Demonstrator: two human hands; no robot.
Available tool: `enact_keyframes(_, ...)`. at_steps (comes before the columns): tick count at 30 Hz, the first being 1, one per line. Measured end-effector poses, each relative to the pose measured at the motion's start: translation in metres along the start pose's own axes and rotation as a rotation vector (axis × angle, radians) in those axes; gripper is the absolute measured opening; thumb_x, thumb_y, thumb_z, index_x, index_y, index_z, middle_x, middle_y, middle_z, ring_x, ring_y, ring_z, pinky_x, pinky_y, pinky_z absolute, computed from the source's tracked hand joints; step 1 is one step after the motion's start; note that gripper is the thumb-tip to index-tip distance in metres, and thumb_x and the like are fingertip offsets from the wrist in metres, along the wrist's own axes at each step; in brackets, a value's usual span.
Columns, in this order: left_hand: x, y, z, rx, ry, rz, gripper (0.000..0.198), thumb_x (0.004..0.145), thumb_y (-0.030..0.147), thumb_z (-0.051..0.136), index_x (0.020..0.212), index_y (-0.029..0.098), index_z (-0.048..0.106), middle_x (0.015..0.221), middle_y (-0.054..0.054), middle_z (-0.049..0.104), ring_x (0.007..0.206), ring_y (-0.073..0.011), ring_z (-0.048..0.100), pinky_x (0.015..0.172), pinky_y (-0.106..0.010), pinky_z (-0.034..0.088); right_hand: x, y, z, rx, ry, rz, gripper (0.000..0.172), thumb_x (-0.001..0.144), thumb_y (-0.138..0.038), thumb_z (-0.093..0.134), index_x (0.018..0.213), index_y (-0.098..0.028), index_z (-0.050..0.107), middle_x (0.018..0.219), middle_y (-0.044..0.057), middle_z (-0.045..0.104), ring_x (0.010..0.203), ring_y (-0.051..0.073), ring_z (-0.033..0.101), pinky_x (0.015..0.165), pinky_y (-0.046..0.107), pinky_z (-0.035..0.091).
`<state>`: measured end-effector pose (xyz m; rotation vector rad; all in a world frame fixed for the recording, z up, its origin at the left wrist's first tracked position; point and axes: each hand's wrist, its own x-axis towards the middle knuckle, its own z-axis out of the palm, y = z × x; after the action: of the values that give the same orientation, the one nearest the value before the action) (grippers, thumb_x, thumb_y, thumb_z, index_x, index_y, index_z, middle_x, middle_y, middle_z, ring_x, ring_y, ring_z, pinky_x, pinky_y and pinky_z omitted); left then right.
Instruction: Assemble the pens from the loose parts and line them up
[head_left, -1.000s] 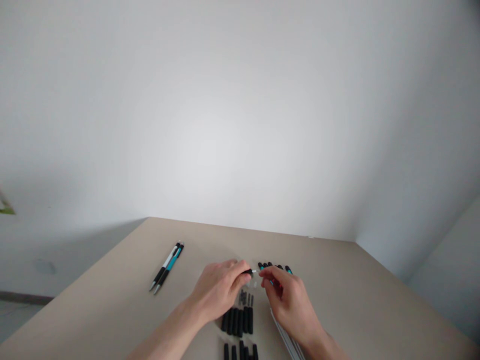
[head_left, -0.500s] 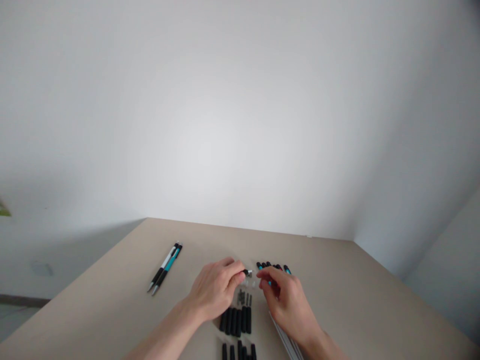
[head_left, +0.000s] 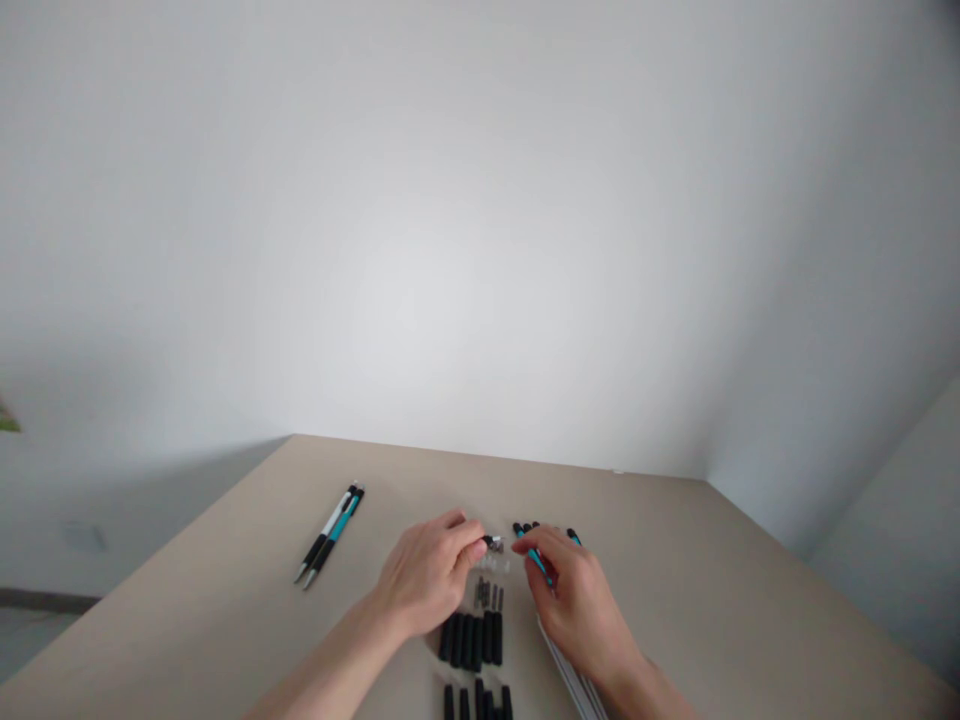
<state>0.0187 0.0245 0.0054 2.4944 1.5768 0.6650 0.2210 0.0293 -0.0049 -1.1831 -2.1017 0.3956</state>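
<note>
My left hand [head_left: 435, 567] is closed in a pinch on a small black pen part [head_left: 487, 540], whose pale tip sticks out to the right; most of it is hidden in the fingers. Just across from that tip, my right hand [head_left: 570, 585] hovers with thumb and forefinger apart and no object visible between them. Through this gap shows a teal pen barrel [head_left: 541, 568], one of several lying behind the hand. Small metal tips [head_left: 497, 547] and clear plastic pieces [head_left: 493, 566] lie between the hands. Nearer are several springs [head_left: 489, 594] and black rubber grips [head_left: 472, 642].
Two whole pens [head_left: 330, 535], one white and one teal, lie at the left of the beige table [head_left: 712, 580]. White refill tubes [head_left: 574, 680] run under my right forearm. More black pen parts [head_left: 480, 702] lie at the near edge of view. A wall [head_left: 480, 250] stands behind.
The right thumb and forefinger have parted slightly, showing more of the teal barrel behind. My left hand has hardly moved and keeps its pinch on the black part.
</note>
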Motion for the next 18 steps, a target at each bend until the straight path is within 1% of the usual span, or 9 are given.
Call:
enact_keyframes(2, 0.0, 0.0, 0.0, 0.031, 0.001, -0.023, 0.028, 0.099, 0.031, 0.035, 0.082, 0.024, 0.056, 0.082, 0.001, 0.059, 0.072, -0.0165, 0.061, 0.059, -0.025, 0.036, 0.0, 0.0, -0.001, -0.023, -0.024, -0.051, 0.025, 0.083, -0.012, 0.046, 0.097, -0.02, 0.065, 0.107, 0.009, 0.063, 0.101, 0.023, 0.058, 0.089, 0.036, 0.044)
enact_keyframes(4, 0.0, 0.0, 0.001, 0.055, -0.001, -0.035, 0.027, 0.099, 0.03, 0.035, 0.083, 0.024, 0.056, 0.083, 0.001, 0.06, 0.073, -0.0169, 0.062, 0.059, -0.025, 0.036, -0.001, 0.0, -0.002, -0.059, -0.069, -0.085, 0.026, 0.084, -0.015, 0.05, 0.103, -0.021, 0.066, 0.117, 0.01, 0.06, 0.11, 0.025, 0.053, 0.095, 0.041, 0.041)
enact_keyframes(7, 0.001, 0.0, 0.002, 0.081, -0.005, -0.047, 0.026, 0.098, 0.029, 0.036, 0.084, 0.024, 0.057, 0.084, 0.001, 0.06, 0.074, -0.0174, 0.062, 0.058, -0.026, 0.036, 0.0, -0.003, -0.004, -0.104, -0.143, -0.084, 0.025, 0.089, -0.023, 0.049, 0.108, -0.023, 0.066, 0.122, 0.009, 0.058, 0.111, 0.027, 0.05, 0.095, 0.043, 0.04)
enact_keyframes(9, 0.001, 0.0, 0.002, 0.093, -0.009, -0.056, 0.026, 0.098, 0.029, 0.036, 0.085, 0.024, 0.058, 0.084, 0.0, 0.06, 0.073, -0.0173, 0.063, 0.058, -0.026, 0.036, 0.001, -0.006, -0.004, -0.115, -0.182, -0.082, 0.026, 0.093, -0.025, 0.046, 0.108, -0.023, 0.066, 0.121, 0.008, 0.059, 0.108, 0.026, 0.05, 0.094, 0.042, 0.04)
enact_keyframes(12, 0.0, 0.0, 0.003, 0.099, -0.013, -0.062, 0.026, 0.098, 0.03, 0.036, 0.085, 0.024, 0.058, 0.084, 0.0, 0.06, 0.073, -0.0172, 0.063, 0.058, -0.026, 0.037, 0.003, -0.009, -0.003, -0.112, -0.215, -0.103, 0.027, 0.095, -0.024, 0.042, 0.104, -0.022, 0.067, 0.113, 0.006, 0.063, 0.101, 0.023, 0.052, 0.091, 0.04, 0.04)
enact_keyframes(18, 0.001, 0.0, 0.006, 0.101, -0.01, -0.058, 0.025, 0.097, 0.029, 0.037, 0.084, 0.025, 0.058, 0.083, 0.0, 0.06, 0.073, -0.0177, 0.063, 0.058, -0.026, 0.037, 0.005, -0.006, 0.0, -0.107, -0.168, -0.116, 0.026, 0.094, -0.021, 0.043, 0.1, -0.018, 0.068, 0.104, 0.007, 0.066, 0.095, 0.023, 0.054, 0.087, 0.038, 0.041)
